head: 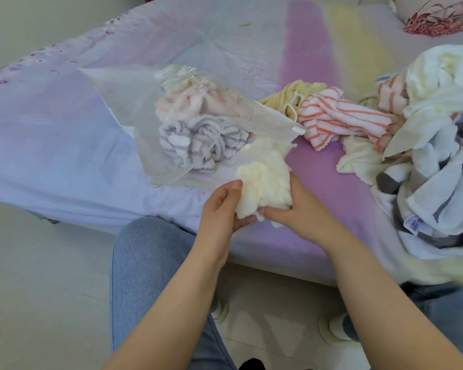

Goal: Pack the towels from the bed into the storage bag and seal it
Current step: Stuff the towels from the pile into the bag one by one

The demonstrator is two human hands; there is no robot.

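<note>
Both hands bunching a cream fluffy terry towel (265, 182) at the bed (64, 156) edge — just short of the clear plastic zip storage bag (198, 124) mouth.

Left hand (219, 209) and right hand (297, 206) fingers curl round it; soft, light, floppy — grip the wadded middle.

Bed (64, 145) bears storage bag (134, 102), loose towels (345, 118).

One storage bag (198, 124) with two towels inside, one cream towel (265, 180) in two hands, one loose pile (412, 134).
</note>
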